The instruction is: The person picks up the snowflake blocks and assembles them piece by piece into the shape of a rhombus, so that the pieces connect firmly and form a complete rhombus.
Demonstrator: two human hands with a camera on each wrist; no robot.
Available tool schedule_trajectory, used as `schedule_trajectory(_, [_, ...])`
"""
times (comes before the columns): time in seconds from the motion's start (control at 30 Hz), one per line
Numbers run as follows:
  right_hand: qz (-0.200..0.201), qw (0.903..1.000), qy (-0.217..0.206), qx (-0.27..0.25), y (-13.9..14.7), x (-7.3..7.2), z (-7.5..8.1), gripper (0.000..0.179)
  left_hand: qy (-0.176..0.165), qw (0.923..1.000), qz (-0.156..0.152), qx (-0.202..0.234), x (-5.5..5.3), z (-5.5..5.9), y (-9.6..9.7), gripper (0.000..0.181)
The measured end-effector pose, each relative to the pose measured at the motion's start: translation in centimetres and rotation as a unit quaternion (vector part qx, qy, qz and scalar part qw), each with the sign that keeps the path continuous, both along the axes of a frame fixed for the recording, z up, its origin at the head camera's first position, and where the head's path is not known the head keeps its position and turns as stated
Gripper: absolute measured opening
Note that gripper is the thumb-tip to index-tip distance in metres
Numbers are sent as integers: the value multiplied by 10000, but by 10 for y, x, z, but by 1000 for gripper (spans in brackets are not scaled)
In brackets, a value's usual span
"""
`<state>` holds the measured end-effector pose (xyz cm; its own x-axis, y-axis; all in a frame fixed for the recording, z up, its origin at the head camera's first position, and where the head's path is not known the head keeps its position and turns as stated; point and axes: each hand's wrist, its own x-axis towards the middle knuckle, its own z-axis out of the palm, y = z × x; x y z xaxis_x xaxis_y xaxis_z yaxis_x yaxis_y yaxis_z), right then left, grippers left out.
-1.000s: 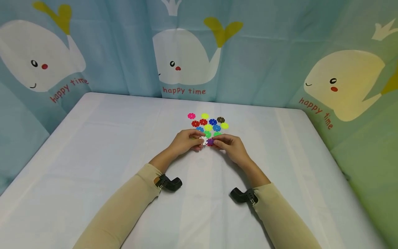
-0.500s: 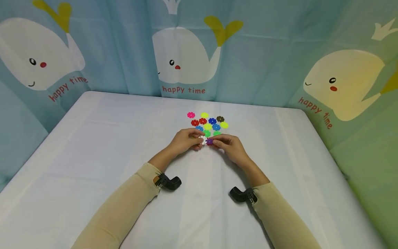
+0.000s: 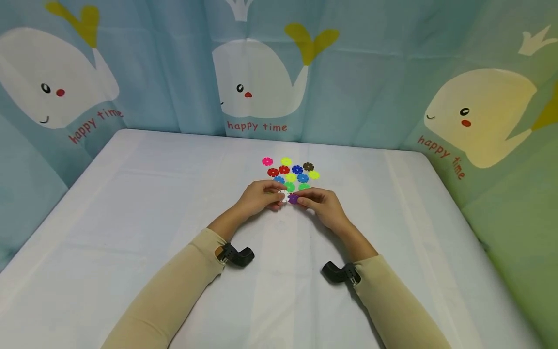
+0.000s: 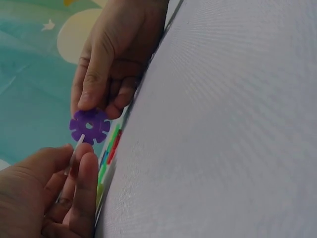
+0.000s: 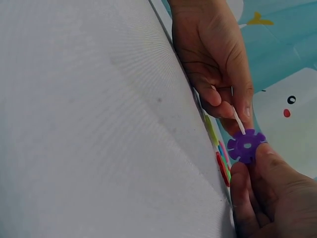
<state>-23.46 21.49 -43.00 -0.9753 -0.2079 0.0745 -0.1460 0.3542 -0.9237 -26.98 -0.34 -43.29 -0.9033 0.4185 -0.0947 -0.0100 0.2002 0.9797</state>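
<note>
My left hand (image 3: 260, 196) pinches a white notched plastic disc (image 3: 284, 196) between thumb and fingers. Opposite it, my right hand (image 3: 324, 206) pinches a purple notched disc (image 3: 293, 198) with a small centre hole. In the left wrist view the white disc (image 4: 78, 147) shows edge-on, its edge meeting the rim of the purple disc (image 4: 79, 130) at a notch. The right wrist view shows the two discs at an angle to each other, the purple disc (image 5: 237, 148) facing the camera. The left fingers cover much of the white disc.
Just beyond the hands, several notched discs lie flat on the white-covered table (image 3: 174, 203): a pink disc (image 3: 267, 161), a brown disc (image 3: 308, 166), a dark blue disc (image 3: 297, 169), plus red, yellow, light blue and green ones. A whale-print curtain (image 3: 362, 97) hangs behind the table.
Both hands stay almost in place, still holding the white and purple discs together. A reddish edge visible around the purple disc before no longer shows.
</note>
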Motion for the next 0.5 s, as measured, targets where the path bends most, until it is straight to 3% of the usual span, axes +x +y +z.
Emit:
schedule_trajectory(0.17, [-39,10000,14,-31,0,0,-1,21,-145,9995,-215,182,-1,2,-4,35])
schedule_trajectory(0.37, [-101,9999,100,-43,-1,0,-1,21,-283,9991,-315,39,-3,3,-9,43])
schedule_trajectory(0.5, [-119,9997,101,-161,-1,0,-1,21,-197,9990,-403,-62,-3,2,-11,43])
